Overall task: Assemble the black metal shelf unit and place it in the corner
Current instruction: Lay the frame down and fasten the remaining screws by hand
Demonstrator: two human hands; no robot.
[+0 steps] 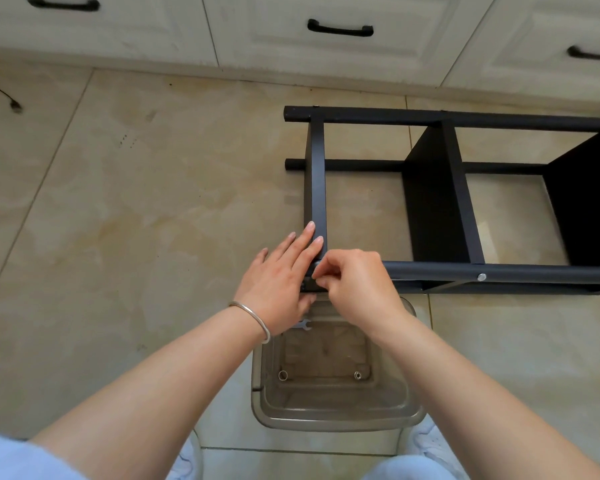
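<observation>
**Kitchen floor, cabinets and a clear bin pictured from above**

A floor point(125, 209) of beige marbled tiles is seen, bordered at the top by cream cabinet fronts point(326, 46) fitted with black handles point(340, 28). A thin dark cable end point(14, 105) is shown lying on the tiles at the far left. A transparent plastic bin point(333, 407) is pictured near the bottom centre, with two small metal rings point(283, 375) resting inside it. A small flat wrench point(302, 325) is seen at the bin's upper edge. Pale blue fabric point(11, 459) is visible at the lower corners.
</observation>
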